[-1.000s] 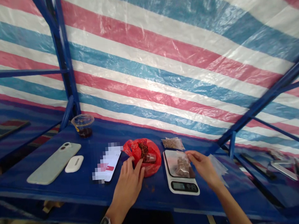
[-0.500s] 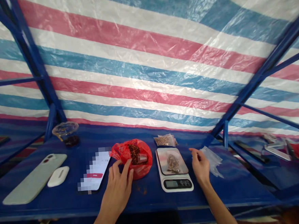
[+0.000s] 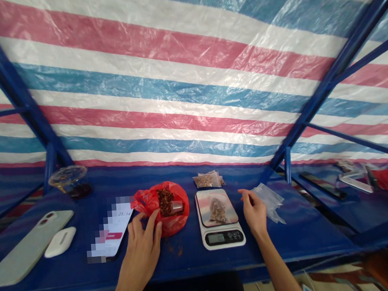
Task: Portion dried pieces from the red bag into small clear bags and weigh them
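A red plastic bag (image 3: 174,227) lies open with dark brown dried pieces (image 3: 165,201) and a small clear cup (image 3: 176,207) inside. My left hand (image 3: 142,242) rests at the bag's near left edge, fingers apart and fingertips touching the plastic. On the white digital scale (image 3: 204,242) sits a filled clear zip bag (image 3: 217,210); the display's digits are too blurred to read. Just right of the scale is my right hand (image 3: 255,214), its fingers curled in loosely and nothing visible in them. Flat clear plastic bags (image 3: 270,202) lie beside and partly behind it.
Several filled small bags (image 3: 208,179) lie behind the scale. To the left are a lit phone (image 3: 112,231), a white earbud case (image 3: 60,242), a pale green phone (image 3: 31,250) and a lidded clear tub (image 3: 72,183). Blue frame bars (image 3: 311,106) and striped sheeting enclose the blue table.
The whole view has shifted slightly, so the table items appear farther left. Both hands keep nearly the same places beside the red bag and the scale.
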{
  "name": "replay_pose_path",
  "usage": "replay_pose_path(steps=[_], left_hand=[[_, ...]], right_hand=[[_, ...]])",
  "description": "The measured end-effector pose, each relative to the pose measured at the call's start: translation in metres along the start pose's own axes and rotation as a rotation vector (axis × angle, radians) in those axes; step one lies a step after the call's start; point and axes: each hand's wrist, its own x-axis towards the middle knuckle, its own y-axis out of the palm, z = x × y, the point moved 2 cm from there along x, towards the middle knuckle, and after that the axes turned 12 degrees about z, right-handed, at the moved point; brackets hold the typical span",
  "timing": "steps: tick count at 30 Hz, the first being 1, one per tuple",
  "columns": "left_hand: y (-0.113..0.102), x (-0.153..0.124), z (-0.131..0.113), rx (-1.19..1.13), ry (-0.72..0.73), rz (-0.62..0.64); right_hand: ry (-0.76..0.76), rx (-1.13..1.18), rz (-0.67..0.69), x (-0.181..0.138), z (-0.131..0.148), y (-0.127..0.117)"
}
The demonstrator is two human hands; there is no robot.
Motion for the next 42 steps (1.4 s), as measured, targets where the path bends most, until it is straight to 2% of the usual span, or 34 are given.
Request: replay_pose_path(steps=[7,16,24,37,42], left_hand=[[0.0029,0.0001,0.0013,-0.054,-0.022,0.002],[0.0087,0.0017,0.0069,-0.088,-0.081,0.103],[0.0072,0.0028,0.0029,0.004,0.027,0.157],[0.009,0.002,0.0042,-0.001,0.024,0.143],[0.0098,0.0028,0.0051,-0.01,0.017,0.124]], right_hand=[[-0.013,0.019,0.023,-0.001,0.0042,0.0014],[-0.005,0.023,0.026,-0.0001,0.0021,0.0017],[-0.023,0.03,0.022,0.0,0.0021,0.0025],[-0.02,0.032,0.041,-0.0006,-0.0019,0.0028],[-0.164,-0.003,0.162,0.0003,0.0068,0.0086]])
